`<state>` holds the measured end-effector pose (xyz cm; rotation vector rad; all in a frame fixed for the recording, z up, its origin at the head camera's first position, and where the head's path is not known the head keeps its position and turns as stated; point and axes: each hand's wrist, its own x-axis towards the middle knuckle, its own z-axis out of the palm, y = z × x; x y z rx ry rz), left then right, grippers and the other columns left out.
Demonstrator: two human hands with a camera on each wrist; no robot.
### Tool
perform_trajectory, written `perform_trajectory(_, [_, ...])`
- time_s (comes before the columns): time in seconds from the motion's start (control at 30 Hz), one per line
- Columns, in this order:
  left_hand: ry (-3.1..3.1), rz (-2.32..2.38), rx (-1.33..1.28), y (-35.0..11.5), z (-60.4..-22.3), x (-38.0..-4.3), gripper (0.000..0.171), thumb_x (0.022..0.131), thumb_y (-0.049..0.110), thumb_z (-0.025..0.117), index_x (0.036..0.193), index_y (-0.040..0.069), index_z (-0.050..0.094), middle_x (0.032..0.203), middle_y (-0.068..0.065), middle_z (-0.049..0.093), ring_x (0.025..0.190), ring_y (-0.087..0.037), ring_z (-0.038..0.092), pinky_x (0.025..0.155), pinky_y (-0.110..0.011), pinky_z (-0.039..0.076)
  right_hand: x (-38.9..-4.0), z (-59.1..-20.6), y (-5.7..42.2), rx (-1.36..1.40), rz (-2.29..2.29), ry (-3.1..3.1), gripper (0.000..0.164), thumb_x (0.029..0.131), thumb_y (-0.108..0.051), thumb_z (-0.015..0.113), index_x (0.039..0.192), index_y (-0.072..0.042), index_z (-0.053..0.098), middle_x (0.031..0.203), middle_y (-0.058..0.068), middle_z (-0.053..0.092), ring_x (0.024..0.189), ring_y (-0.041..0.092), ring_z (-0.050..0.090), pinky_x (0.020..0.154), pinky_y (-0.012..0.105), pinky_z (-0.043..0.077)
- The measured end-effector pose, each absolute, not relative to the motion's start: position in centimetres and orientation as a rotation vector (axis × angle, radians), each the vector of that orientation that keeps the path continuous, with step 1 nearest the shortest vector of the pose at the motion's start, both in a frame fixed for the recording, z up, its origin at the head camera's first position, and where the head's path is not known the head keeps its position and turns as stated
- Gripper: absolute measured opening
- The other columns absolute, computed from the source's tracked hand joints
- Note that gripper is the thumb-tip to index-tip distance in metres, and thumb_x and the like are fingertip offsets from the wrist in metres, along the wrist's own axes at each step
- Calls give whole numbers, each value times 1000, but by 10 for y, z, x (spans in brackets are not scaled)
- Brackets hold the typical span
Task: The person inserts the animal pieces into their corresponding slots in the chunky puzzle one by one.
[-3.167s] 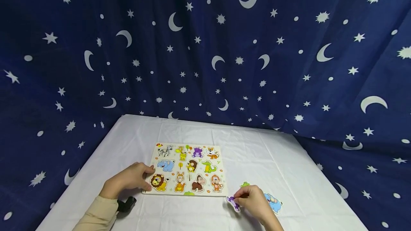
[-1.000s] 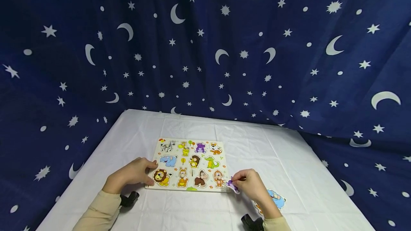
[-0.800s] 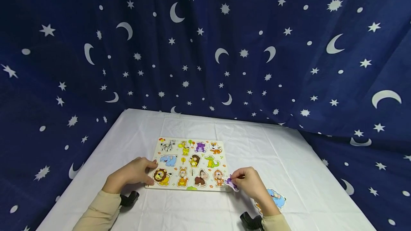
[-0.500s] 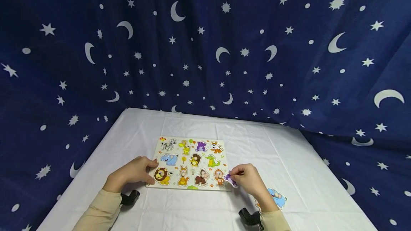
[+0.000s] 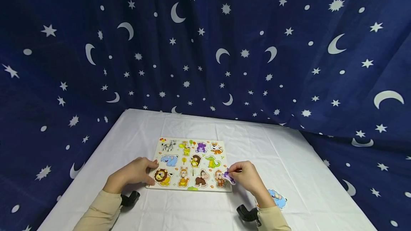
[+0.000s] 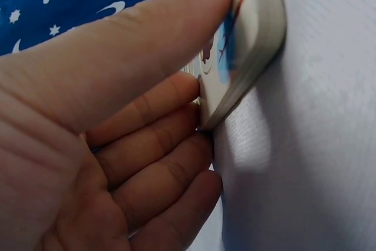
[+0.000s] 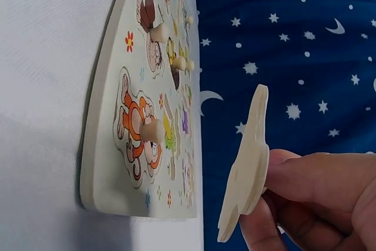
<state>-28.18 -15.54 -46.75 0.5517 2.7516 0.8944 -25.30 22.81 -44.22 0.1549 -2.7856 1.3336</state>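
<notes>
My left hand [image 5: 136,171] rests at the near left corner of a wooden animal peg puzzle board [image 5: 200,174]. In the left wrist view its thumb [image 6: 147,45] lies on the board's face and the loosely bent fingers touch its side. My right hand [image 5: 248,177] pinches a purple hippo puzzle piece [image 5: 228,177], tilted, over the board's near right corner beside the monkey piece [image 5: 220,179]. The right wrist view shows the piece's bare wooden back [image 7: 247,171], apart from the board; its knob is hidden by the fingers. A purple hippo picture [image 5: 201,148] is at the board's far side.
A loose blue elephant piece [image 5: 278,199] lies on the white tablecloth [image 5: 257,145], right of my right wrist, which partly hides another piece. Knobbed lion [image 5: 162,177], kangaroo [image 5: 183,177] and gorilla [image 5: 202,179] pieces sit in the board. A starry curtain [image 5: 205,45] hangs behind.
My right hand has carried the hippo piece from the tablecloth beside the board up and leftward, over the board's near right corner. My left hand stays at the board's corner.
</notes>
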Motion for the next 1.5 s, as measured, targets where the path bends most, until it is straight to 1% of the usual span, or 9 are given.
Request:
perform_trajectory(0.27, [2762, 885, 567, -156, -470, -282, 60, 56, 26, 81, 109, 7, 64, 121, -10, 57, 115, -33, 47, 96, -47, 37, -257, -446, 225, 157, 1376, -2788, 11, 69, 5, 64, 71, -5, 68, 79, 6, 66, 72, 13, 59, 55, 20, 49])
perform_trajectory(0.43, [2783, 877, 577, -157, -472, -283, 60, 54, 26, 82, 108, 8, 65, 117, -9, 60, 111, -30, 49, 94, -45, 39, -259, -447, 222, 183, 1360, -2785, 12, 69, 5, 63, 70, -5, 68, 79, 6, 67, 72, 13, 59, 55, 20, 49])
perform_trajectory(0.67, [2796, 870, 532, -156, -475, -284, 60, 52, 28, 82, 107, 11, 66, 117, -8, 60, 111, -29, 48, 94, -45, 38, -263, -445, 219, 203, 1324, -2796, 10, 69, 4, 65, 70, -5, 69, 77, 5, 66, 71, 12, 57, 54, 20, 47])
perform_trajectory(0.87, [2796, 877, 553, -156, -476, -284, 60, 52, 28, 82, 107, 10, 66, 115, -9, 61, 108, -27, 50, 94, -44, 39, -268, -445, 216, 250, 1320, -2790, 10, 69, 5, 66, 70, -5, 69, 76, 6, 67, 69, 12, 57, 54, 19, 47])
perform_trajectory(1.07, [2790, 885, 563, -156, -474, -282, 60, 52, 28, 82, 107, 9, 66, 116, -10, 61, 109, -28, 50, 94, -45, 39, -273, -449, 213, 314, 1328, -2793, 10, 69, 6, 65, 71, -3, 68, 72, 7, 66, 67, 12, 58, 55, 19, 48])
perform_trajectory(1.3, [2784, 881, 591, -157, -475, -282, 59, 54, 28, 81, 107, 10, 65, 116, -9, 60, 110, -30, 49, 94, -46, 38, -277, -451, 209, 344, 1309, -2815, 7, 69, 3, 67, 71, -4, 68, 72, 9, 66, 66, 11, 58, 55, 19, 48])
perform_trajectory(1.5, [2786, 879, 582, -157, -475, -282, 59, 53, 27, 82, 107, 9, 66, 117, -10, 60, 110, -30, 49, 94, -47, 38, -280, -451, 206, 361, 1311, -2814, 7, 70, 2, 67, 72, -4, 69, 72, 8, 67, 66, 10, 58, 55, 19, 48])
